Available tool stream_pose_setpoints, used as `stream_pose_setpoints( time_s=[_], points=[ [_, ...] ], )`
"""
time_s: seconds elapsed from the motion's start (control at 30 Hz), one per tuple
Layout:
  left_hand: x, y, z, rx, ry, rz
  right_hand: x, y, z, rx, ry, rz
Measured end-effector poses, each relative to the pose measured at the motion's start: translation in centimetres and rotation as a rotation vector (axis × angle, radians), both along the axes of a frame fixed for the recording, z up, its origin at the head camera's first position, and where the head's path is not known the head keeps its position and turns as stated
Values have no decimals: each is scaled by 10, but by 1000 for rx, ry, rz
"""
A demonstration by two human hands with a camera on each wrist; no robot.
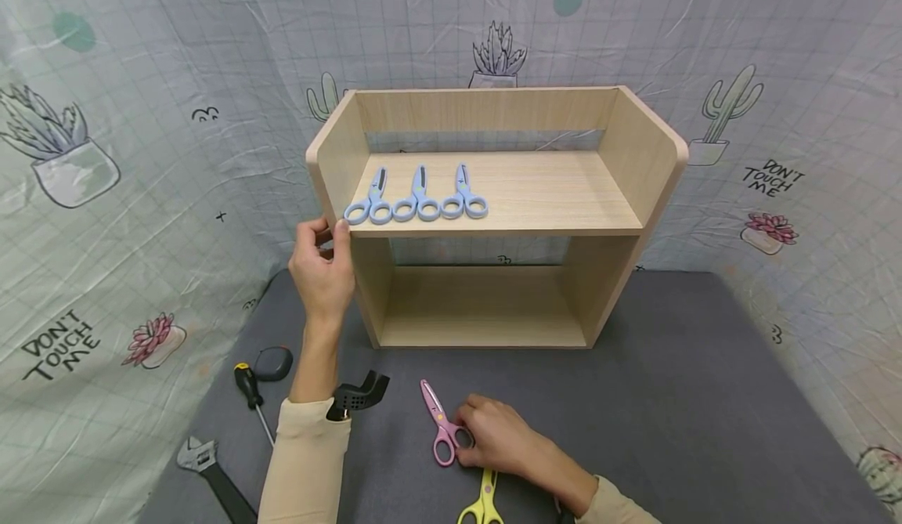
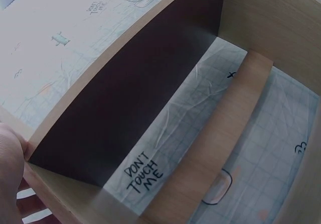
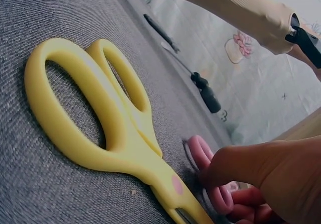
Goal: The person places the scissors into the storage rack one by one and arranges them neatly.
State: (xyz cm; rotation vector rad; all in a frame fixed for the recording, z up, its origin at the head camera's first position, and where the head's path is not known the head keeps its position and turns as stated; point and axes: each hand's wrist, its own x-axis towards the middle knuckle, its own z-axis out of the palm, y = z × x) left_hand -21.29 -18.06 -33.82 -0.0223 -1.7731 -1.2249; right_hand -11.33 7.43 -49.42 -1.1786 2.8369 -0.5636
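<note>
My left hand [image 1: 322, 265] grips the left front edge of a two-tier wooden shelf [image 1: 486, 233], thumb at the corner of the middle board. Three pairs of blue scissors [image 1: 461, 193] lie in a row on that board's left half, blades toward the back. On the table, my right hand [image 1: 502, 434] pinches one handle loop of a pair of pink scissors [image 1: 438, 414], whose blades point toward the shelf. Close below that hand are yellow scissors [image 3: 128, 138], large in the right wrist view, their blades partly hidden by the hand in the head view.
To the left of my left forearm lie an adjustable wrench [image 1: 218, 477], a screwdriver [image 1: 248, 387] and a dark rounded object [image 1: 273, 363]. A printed cloth [image 1: 211, 218] hangs behind and beside the grey table [image 1: 676, 399].
</note>
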Motion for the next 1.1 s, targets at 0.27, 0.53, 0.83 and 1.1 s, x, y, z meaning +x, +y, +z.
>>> stream_pose_setpoints(
  time_s=[0.27,0.53,0.83,1.1],
  points=[
    [-1,-1,0,-3,6,-3,1,0,4,-70,-64,-17],
    [-1,-1,0,2,1,-10,-4,5,9,-85,-133,12],
    [-2,-1,-1,-1,-1,-7,-11,11,11,-88,-168,132],
    [-1,-1,-1,3,4,-14,-13,14,5,-172,-94,242]
  ],
)
